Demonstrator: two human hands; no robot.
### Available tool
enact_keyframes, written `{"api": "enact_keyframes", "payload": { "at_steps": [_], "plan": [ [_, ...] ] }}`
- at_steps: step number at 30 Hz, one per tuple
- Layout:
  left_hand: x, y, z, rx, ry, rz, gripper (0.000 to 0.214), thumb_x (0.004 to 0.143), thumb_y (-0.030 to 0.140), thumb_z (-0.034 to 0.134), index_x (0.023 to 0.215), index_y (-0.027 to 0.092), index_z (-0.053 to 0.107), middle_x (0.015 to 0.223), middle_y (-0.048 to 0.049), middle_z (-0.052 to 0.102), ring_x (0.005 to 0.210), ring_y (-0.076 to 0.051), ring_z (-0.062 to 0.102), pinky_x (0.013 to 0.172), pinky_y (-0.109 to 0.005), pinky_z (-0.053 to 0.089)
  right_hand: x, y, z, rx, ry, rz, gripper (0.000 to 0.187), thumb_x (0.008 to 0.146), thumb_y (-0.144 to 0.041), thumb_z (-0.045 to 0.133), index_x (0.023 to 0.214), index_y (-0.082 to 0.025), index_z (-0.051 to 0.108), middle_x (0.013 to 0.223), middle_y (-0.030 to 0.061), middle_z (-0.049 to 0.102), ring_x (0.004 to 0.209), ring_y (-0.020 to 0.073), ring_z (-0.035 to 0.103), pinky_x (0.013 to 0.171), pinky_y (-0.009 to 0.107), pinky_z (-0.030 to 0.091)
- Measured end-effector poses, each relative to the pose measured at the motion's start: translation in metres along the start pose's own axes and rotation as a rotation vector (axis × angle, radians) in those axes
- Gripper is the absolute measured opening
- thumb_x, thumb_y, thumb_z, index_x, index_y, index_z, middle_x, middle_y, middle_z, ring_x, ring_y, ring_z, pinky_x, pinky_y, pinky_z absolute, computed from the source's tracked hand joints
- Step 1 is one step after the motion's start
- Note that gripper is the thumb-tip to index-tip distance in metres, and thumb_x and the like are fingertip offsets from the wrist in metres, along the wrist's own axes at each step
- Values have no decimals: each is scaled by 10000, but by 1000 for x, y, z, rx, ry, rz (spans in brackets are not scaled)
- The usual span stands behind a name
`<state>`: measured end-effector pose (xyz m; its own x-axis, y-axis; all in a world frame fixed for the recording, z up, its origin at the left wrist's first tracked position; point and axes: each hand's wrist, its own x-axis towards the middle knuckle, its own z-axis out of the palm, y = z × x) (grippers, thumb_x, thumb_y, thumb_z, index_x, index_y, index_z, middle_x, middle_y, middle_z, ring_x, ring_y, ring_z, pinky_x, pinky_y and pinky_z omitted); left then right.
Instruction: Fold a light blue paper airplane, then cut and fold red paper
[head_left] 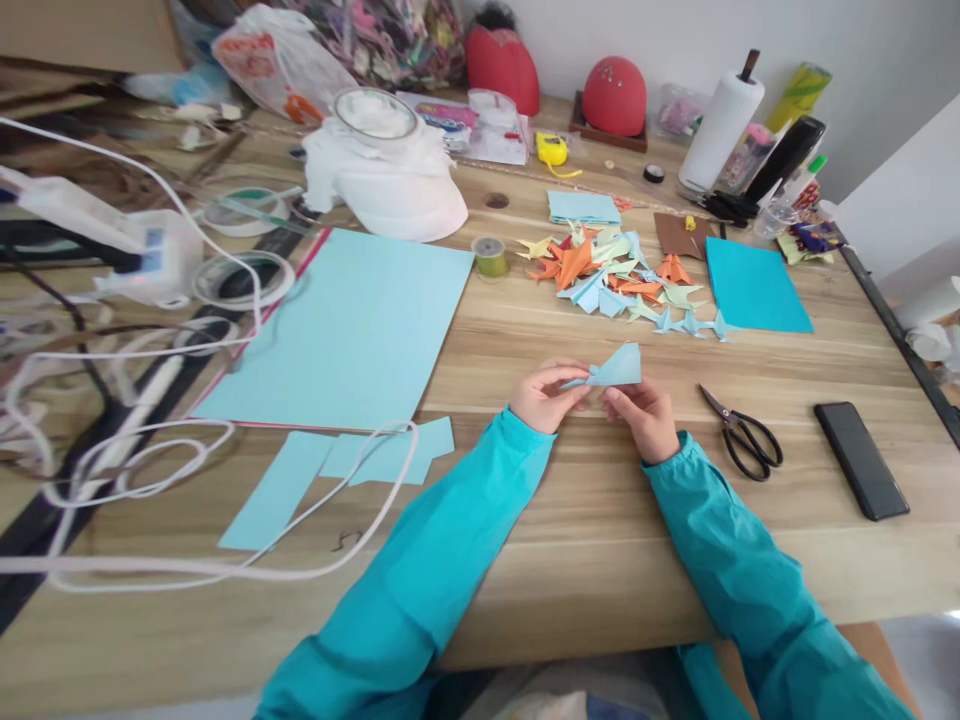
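A small piece of folded light blue paper (621,366) is held just above the wooden table, one flat flap pointing up and to the right. My left hand (544,396) pinches its narrow left end between thumb and fingers. At the lower right edge, my right hand (646,418) grips the paper with thumb and fingertips; part of those fingers is hidden behind it. Beyond my hands lies a heap of folded paper birds (592,270) in orange, pale green and light blue. Black-handled scissors (742,432) rest to the right of my right hand.
A large light blue sheet (352,330) and cut paper strips (274,490) lie on the left, crossed partly by a white cable (300,575). A phone (861,460) sits at the right. Farther back are a bright blue paper square (757,285), a thread spool (490,258) and a yellow tape measure (551,149).
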<state>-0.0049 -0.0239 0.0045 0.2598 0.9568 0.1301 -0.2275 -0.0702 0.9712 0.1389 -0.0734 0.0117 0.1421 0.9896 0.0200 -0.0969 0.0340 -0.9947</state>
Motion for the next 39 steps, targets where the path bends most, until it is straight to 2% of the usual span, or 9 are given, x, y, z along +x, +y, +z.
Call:
{"api": "enact_keyframes", "payload": {
  "at_steps": [5,7,10,12,19,23,30,36,39],
  "plan": [
    [3,-1,-2,33,-12,62,109,595,229,741,658,151,698,893,-82,612,799,-176,607,567,-248,538,-1,0,2,9,76,-187,663,632,-249,750,1169,-325,368,1021,11,554,822,153,587,609,270,512],
    [4,-1,-3,47,-25,100,88,587,217,740,638,159,698,864,-79,622,811,-177,608,627,-268,535,-2,-1,-1,-123,80,-257,596,640,-228,744,1138,-314,429,1040,25,535,891,171,572,693,307,510],
    [4,-2,-3,38,-55,98,73,577,207,738,606,159,692,830,-73,628,785,-167,612,656,-274,525,-2,-3,-4,-345,36,-329,234,665,-233,727,871,-239,616,1010,46,573,943,199,560,820,363,469],
    [4,-3,-2,6,-86,53,82,567,207,740,603,153,690,826,-72,631,766,-162,617,652,-272,524,-2,-4,-5,-377,-15,-323,114,668,-252,726,751,-219,655,941,46,622,916,205,579,836,372,459],
    [1,0,4,-89,-111,-165,223,531,279,772,675,130,689,732,-50,668,665,-154,633,624,-280,537,0,-6,-3,-213,67,-105,129,657,-324,723,693,-207,685,667,3,665,644,150,604,621,284,485],
    [0,1,6,-123,-138,-316,312,543,340,769,723,109,664,555,-20,645,514,-138,613,540,-280,536,1,-6,-4,-229,78,-92,169,690,-346,691,641,-185,668,575,-5,621,559,130,562,548,261,466],
    [0,-1,7,-158,-182,-352,422,481,374,798,748,102,618,526,-11,640,457,-132,599,470,-263,524,1,-4,-5,-267,69,-37,265,715,-376,665,563,-164,618,470,-23,554,452,101,502,461,233,423],
    [-1,7,7,-135,-228,-352,418,539,374,772,804,113,584,542,9,627,424,-125,590,442,-252,509,1,-5,-3,-176,74,-14,208,700,-369,684,646,-171,648,475,-28,577,434,102,517,454,234,441],
    [0,8,6,-135,-219,-338,388,539,363,773,765,116,574,544,12,621,414,-118,582,435,-246,500,1,-9,-3,-124,24,24,203,677,-370,703,713,-173,669,490,-25,595,435,104,525,442,230,441]
  ]
}}
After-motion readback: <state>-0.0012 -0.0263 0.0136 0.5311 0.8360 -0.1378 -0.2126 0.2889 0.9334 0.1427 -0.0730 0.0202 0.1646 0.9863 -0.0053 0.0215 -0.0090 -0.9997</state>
